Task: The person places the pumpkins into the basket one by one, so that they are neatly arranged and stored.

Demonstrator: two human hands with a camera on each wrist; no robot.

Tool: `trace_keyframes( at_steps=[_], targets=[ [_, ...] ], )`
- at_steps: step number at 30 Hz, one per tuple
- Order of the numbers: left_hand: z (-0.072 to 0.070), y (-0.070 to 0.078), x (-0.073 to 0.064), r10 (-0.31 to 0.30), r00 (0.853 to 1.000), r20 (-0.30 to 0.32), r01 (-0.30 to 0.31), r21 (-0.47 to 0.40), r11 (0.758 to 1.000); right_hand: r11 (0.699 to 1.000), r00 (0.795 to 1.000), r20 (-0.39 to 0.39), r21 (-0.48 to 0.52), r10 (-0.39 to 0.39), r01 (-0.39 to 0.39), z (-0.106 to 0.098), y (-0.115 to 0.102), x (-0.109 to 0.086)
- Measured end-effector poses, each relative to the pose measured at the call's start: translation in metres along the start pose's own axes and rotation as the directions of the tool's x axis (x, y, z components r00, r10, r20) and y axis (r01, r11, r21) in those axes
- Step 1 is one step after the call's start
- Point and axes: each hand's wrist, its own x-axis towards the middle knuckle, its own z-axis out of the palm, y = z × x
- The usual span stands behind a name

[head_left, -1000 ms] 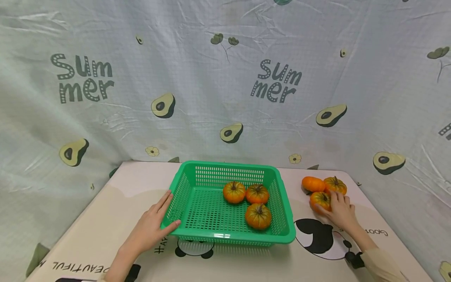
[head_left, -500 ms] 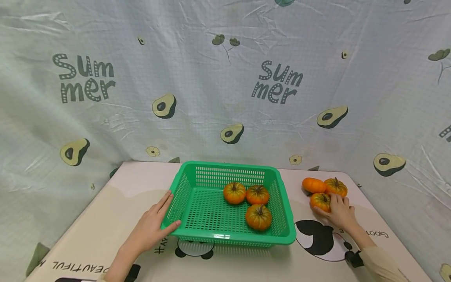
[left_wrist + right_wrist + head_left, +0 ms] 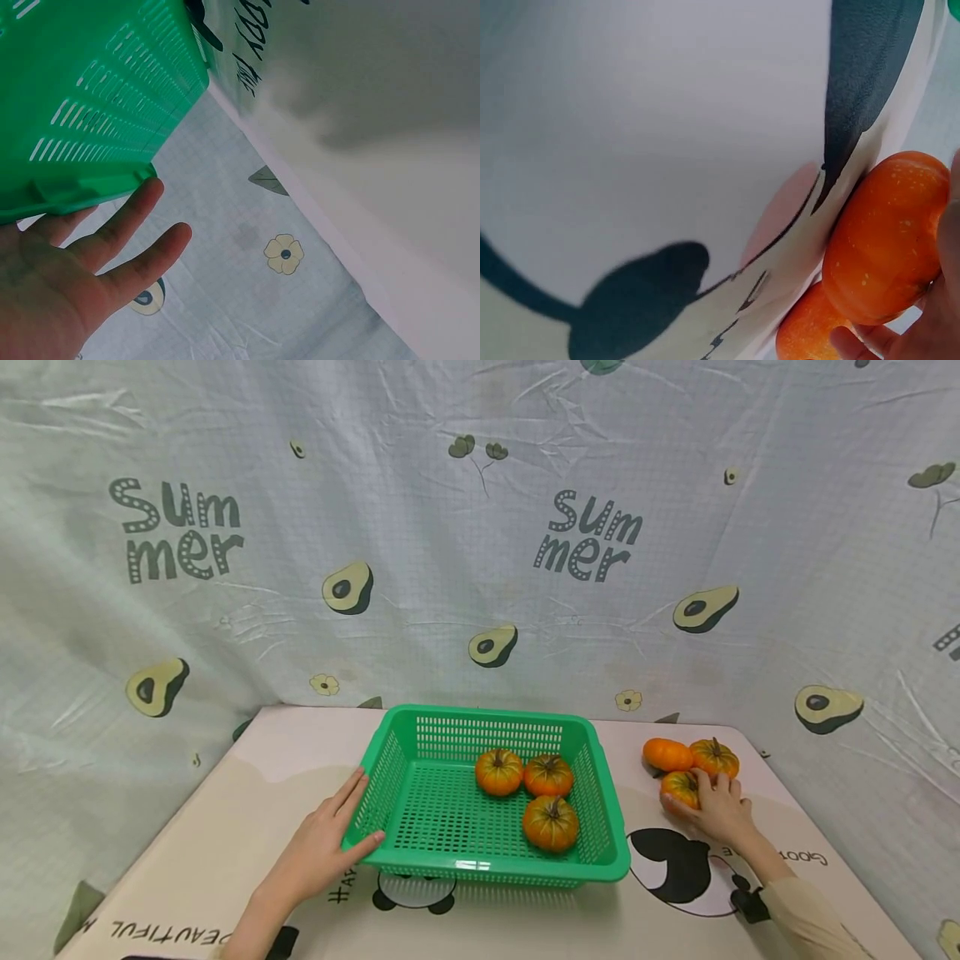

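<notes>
My left hand [image 3: 321,845] rests against the left end of a green plastic basket [image 3: 517,865], fingers straight along the rim and thumb over the front corner. The left wrist view shows the fingers [image 3: 124,232] extended by the basket's wall. Inside the basket sit three small orange pumpkins, one at the front [image 3: 551,824] and two behind, one of them farther left [image 3: 498,772]. At the table's right side, my right hand [image 3: 723,814] grips a small pumpkin [image 3: 679,787] between thumb and fingers. In the right wrist view that pumpkin [image 3: 889,236] is partly covered by the hand.
Just behind the gripped pumpkin lie an orange pumpkin on its side [image 3: 667,754] and an upright one [image 3: 715,757]. A printed cloth [image 3: 420,568] hangs behind and beside the table [image 3: 315,735]. The basket's right wall stands between the two groups.
My right hand has shifted very slightly left, its thumb and fingers set round the pumpkin. The left hand and basket stay in place.
</notes>
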Motion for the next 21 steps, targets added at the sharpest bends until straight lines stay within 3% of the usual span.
trace_keyframes(
  at_steps=[7, 21],
  targets=[
    [0.0014, -0.0018, 0.0011, -0.007, 1.000, 0.004, 0.007, -0.004, 1.000, 1.000, 0.999, 0.035, -0.015, 0.005, -0.005, 0.0008, 0.0029, 0.0024],
    [0.0016, -0.0020, 0.0009, 0.000, 1.000, -0.001, 0.000, -0.001, 1.000, 1.000, 1.000, -0.010, -0.020, -0.022, 0.022, -0.0001, 0.0009, 0.0014]
  ],
)
